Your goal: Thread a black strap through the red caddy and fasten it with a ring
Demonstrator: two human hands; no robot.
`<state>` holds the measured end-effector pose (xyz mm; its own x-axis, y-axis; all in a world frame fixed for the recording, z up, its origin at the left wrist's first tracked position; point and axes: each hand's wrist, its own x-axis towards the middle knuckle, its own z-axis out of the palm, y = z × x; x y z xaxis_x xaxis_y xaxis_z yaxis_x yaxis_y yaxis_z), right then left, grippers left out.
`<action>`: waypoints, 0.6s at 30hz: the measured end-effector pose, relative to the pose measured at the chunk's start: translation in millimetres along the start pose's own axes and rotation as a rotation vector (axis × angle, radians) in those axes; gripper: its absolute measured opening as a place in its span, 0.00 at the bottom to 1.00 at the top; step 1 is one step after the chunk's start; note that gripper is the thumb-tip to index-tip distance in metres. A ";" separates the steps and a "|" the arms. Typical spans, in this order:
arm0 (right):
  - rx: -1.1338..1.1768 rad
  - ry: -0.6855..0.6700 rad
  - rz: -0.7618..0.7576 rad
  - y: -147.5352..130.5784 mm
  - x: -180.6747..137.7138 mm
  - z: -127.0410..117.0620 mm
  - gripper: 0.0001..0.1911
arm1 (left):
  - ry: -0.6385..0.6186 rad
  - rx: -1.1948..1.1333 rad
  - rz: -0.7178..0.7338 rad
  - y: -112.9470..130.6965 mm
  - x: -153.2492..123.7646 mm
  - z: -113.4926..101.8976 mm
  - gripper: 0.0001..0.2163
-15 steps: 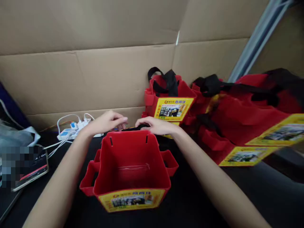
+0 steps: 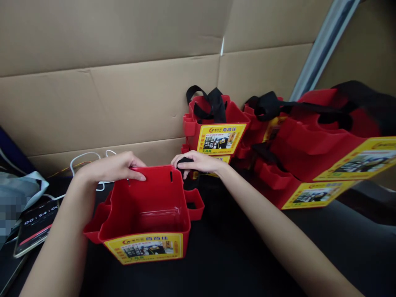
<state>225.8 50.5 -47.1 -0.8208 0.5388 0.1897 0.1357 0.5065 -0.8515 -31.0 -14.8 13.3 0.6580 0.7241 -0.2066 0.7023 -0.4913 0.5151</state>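
Cardboard panels [image 2: 123, 95] wall off the back of our workspace, and a black table [image 2: 235, 255] carries everything in front of them. We have an open red fabric tool bag [image 2: 145, 210] standing upright near the table's front edge, its yellow printed label [image 2: 145, 247] facing us and small side pockets sticking out on both flanks. Our left hand [image 2: 114, 167] rests on the bag's far rim, fingers laid flat over the edge and pressing it rather than closed around anything. Our right hand [image 2: 198, 161] sits just beyond the far right corner of the bag, fingers curled and pinching a black strap [image 2: 185, 161] beside one of the rim slots.

Behind it, more red bags [image 2: 216, 132] of the same kind stand stacked against the cardboard, black handles draped over them, and a larger heap [image 2: 321, 148] lies tipped over to the right. At the left edge we see a phone [image 2: 37, 227] showing timer digits, with white cables [image 2: 83, 159] near it.
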 end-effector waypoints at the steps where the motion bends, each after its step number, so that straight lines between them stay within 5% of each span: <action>1: 0.033 0.017 -0.001 3.0 1.4 1.0 0.15 | 0.000 -0.009 -0.001 -0.8 -0.7 -0.3 0.13; 18: 0.665 0.143 -0.140 29.5 21.5 42.5 0.08 | -0.002 0.013 -0.012 -0.4 0.4 0.8 0.13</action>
<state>188.6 48.4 -88.9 -0.7185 0.6048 0.3436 -0.3724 0.0828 -0.9244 -30.8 -14.7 12.4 0.6500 0.7290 -0.2149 0.7139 -0.4888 0.5014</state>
